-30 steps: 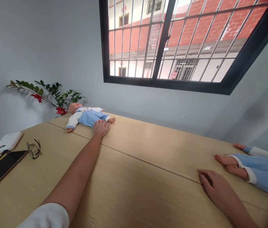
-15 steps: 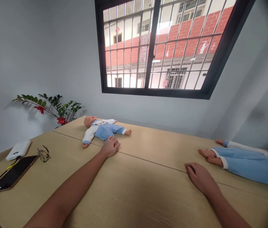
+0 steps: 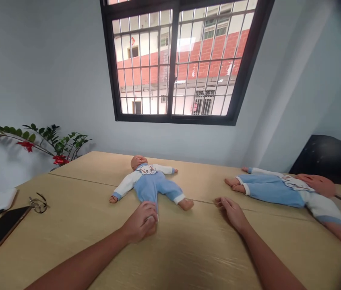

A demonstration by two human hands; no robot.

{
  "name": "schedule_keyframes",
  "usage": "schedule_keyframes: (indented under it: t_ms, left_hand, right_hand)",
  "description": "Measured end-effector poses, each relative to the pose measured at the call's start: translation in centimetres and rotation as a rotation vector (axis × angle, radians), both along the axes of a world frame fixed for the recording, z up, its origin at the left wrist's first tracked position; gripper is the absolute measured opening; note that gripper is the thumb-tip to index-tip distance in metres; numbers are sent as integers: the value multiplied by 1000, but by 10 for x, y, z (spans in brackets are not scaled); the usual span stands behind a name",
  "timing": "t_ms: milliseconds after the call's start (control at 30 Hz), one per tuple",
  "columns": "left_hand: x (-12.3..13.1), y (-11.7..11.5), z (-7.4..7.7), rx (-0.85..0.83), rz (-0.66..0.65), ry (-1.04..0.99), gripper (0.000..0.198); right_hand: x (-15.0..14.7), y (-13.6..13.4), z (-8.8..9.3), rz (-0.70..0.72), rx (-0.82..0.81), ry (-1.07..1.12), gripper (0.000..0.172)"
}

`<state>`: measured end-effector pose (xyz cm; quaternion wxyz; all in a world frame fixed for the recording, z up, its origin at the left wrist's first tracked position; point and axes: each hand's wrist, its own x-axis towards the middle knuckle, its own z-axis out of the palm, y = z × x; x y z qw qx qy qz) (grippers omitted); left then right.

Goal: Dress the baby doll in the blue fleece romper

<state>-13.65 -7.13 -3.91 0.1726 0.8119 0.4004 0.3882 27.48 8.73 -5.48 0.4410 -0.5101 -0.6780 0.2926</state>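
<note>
Presently, the left hand (image 3: pixel 142 220) is closed around the lower leg of the left baby doll (image 3: pixel 149 186), which lies face up on the bench (image 3: pixel 188 253), head near the far edge, arms spread. The right hand (image 3: pixel 232 210) is released, fingers loosely bent, beside the bench seam (image 3: pixel 205 201); whether it touches the surface cannot be told. A bare stretch of wood separates the two hands, leaving room for sideways movement. The right baby doll (image 3: pixel 274 194) lies on its back, feet towards the left baby doll, one arm near the far edge. Eyeglasses (image 3: pixel 39 205), a smartphone (image 3: pixel 3 231) and a power bank (image 3: pixel 0 201) occupy the left side, well apart from the left hand.
</note>
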Motion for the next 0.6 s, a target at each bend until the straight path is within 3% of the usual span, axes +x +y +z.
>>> schedule_keyframes:
  t_ms: [167, 367, 600]
  left_hand:
    - [20, -47, 6, -49, -141, -6, 65]
    - [37, -95, 14, -79, -333, 68, 63]
    - [59, -124, 4, -87, -506, 281, 33]
  right_hand:
    - [-20, -39, 12, 104, 63, -34, 60]
    - [-45, -60, 19, 180, 120, -98, 59]
    - [-70, -80, 46, 354, 185, -261, 54]
